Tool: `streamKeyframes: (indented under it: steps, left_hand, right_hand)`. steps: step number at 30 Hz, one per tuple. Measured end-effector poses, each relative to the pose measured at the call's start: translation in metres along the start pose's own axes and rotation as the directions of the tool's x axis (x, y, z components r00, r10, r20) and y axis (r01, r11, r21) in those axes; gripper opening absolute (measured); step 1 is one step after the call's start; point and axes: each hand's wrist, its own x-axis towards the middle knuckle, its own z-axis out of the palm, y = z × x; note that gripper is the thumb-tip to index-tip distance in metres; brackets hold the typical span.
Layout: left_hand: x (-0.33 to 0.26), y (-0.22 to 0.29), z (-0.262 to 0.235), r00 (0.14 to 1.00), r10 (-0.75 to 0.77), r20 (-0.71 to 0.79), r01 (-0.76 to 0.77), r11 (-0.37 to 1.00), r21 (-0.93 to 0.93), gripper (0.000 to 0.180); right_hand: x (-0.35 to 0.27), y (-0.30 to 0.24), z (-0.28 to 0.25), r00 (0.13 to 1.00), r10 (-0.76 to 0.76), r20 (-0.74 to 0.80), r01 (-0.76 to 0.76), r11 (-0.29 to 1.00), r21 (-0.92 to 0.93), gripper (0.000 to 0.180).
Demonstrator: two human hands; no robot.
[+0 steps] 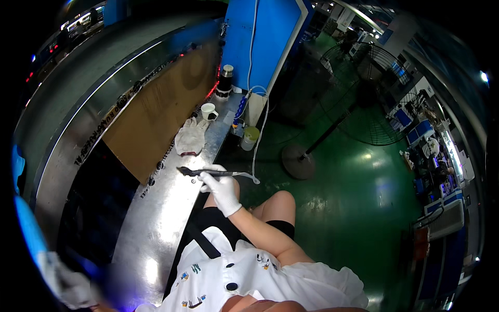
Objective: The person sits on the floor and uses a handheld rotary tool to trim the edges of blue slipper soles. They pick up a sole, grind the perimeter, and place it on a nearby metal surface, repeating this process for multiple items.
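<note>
My right hand (pixel 221 192), in a white glove, is closed around a slim black pen-shaped tool (pixel 208 172) above the metal ledge. The tool's dark, wider tip points left, and a thin white hose (pixel 254 169) meets its back end. At the lower left rim my left hand (pixel 70 283), also gloved, is blurred; its fingers cannot be made out. A bright blue thing (pixel 30 229) lies just beyond it. On the metal ledge (pixel 150 218), a loose white glove (pixel 190 137) rests beyond my right hand, beside a white cup (pixel 209 111).
A brown cardboard sheet (pixel 161 104) leans along the ledge's left. Behind the cup stands a dark flask (pixel 225 82), before a blue panel (pixel 262 41). A yellowish-lidded container (pixel 250 138) hangs beside the ledge. A large pedestal fan (pixel 299 161) stands on the green floor (pixel 343 218) to the right.
</note>
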Motion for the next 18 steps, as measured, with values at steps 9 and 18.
streamKeyframes:
  steps: [9, 18]
  left_hand:
    - [-0.125, 0.176, 0.087, 0.760, -0.097, 0.643, 0.527, 0.671, -0.522, 0.024]
    - [-0.136, 0.161, 0.108, -0.349, -0.465, 0.814, 0.763, -0.645, -0.041, 0.054]
  right_hand:
    - [0.006, -0.005, -0.003, 0.990, -0.037, -0.139, 0.032, 0.999, -0.041, 0.021]
    - [0.009, 0.004, 0.003, 0.972, 0.194, -0.131, -0.174, 0.973, 0.154, 0.015]
